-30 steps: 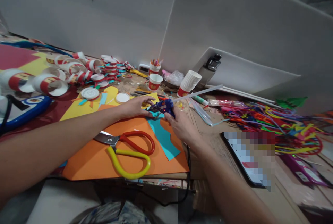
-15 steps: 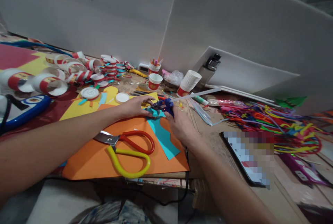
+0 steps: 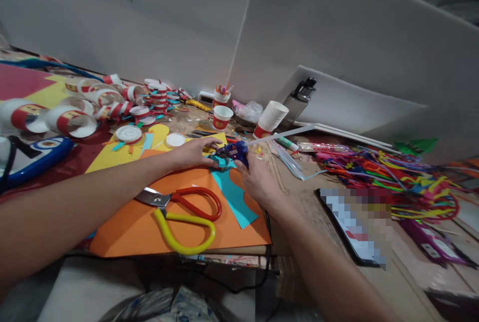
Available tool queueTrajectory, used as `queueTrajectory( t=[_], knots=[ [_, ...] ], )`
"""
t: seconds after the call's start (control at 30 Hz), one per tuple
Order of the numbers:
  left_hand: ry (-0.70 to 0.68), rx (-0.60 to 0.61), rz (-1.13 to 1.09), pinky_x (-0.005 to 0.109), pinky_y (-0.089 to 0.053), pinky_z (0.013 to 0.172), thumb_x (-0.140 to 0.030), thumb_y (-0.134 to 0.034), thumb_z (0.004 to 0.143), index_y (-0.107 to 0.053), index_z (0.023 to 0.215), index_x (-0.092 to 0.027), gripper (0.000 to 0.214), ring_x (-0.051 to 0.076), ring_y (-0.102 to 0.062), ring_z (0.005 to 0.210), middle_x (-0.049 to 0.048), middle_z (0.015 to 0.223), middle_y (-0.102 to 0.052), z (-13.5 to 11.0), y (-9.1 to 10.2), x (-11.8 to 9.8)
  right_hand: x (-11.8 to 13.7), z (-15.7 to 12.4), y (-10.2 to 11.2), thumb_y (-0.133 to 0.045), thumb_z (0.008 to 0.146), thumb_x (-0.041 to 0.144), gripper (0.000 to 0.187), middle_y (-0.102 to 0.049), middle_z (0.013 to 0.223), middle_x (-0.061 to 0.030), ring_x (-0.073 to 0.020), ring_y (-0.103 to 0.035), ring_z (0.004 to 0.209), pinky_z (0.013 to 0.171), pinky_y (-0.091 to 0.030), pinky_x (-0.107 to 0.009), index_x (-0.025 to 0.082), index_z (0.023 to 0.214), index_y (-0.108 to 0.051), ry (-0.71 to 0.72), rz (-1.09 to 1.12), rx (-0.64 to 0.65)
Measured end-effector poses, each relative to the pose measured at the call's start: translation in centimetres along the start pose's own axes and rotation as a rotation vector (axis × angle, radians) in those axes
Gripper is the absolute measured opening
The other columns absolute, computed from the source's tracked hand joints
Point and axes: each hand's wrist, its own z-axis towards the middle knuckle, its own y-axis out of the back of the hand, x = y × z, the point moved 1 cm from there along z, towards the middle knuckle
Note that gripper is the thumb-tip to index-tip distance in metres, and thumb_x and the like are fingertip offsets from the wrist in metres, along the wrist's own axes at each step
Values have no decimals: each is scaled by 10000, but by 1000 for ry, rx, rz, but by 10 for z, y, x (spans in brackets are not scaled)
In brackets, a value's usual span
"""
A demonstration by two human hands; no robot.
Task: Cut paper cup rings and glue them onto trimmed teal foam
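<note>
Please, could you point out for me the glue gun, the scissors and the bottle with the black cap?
Glue gun (image 3: 239, 150): head view, on its blue body.
Scissors (image 3: 180, 218): head view, on the upper side of the yellow handle.
Bottle (image 3: 295, 107): head view, on its grey body.

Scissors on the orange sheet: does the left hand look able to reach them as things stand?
Probably yes: the scissors lie close to the left hand; its forearm seems to hide the blade tips, but both handles lie uncovered.

a grey, black-capped bottle (image 3: 295, 107) before a leaning white panel (image 3: 352, 105), colourful heaped pipe cleaners (image 3: 396, 177) further right
</note>
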Motion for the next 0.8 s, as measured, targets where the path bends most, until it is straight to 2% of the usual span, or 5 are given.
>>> queueTrajectory(
  t=[0.1, 0.3, 0.63, 0.8],
  knots=[
    [5, 2, -2, 346, -466, 964, -460, -759, 661, -525, 1272, -226, 694, 226, -593, 1139, 59, 1215, -640, 0, 0, 0, -2, 0, -2, -417, 943, 303, 385, -648, 1187, -146, -269, -582, 1127, 890, -455, -351, 143, 1282, -507, 20, 45, -3],
    [16, -16, 11, 353, -459, 975, -464, -769, 645, -520, 1285, -215, 730, 237, -585, 1156, 68, 1217, -644, 1, -1, 1, -1, -1, 0, -417, 942, 329, 361, -658, 1164, -147, -272, -610, 1060, 834, -469, -341, 149, 1232, -533, -15, 64, 28],
    [1, -8, 6, 358, -461, 968, -461, -770, 640, -519, 1288, -215, 737, 229, -607, 1105, 61, 1200, -648, 1, 0, 2, 8, -3, 5, -401, 951, 326, 396, -674, 1110, -157, -286, -633, 992, 788, -461, -349, 145, 1283, -518, -36, -81, 17],
    [10, -8, 32, 354, -441, 981, -472, -765, 640, -497, 1304, -187, 771, 228, -602, 1112, 76, 1185, -654, 2, -1, 5, 11, -7, 9, -411, 949, 309, 355, -678, 1076, -154, -273, -639, 969, 802, -449, -345, 152, 1238, -547, -40, -125, -3]
  ],
)
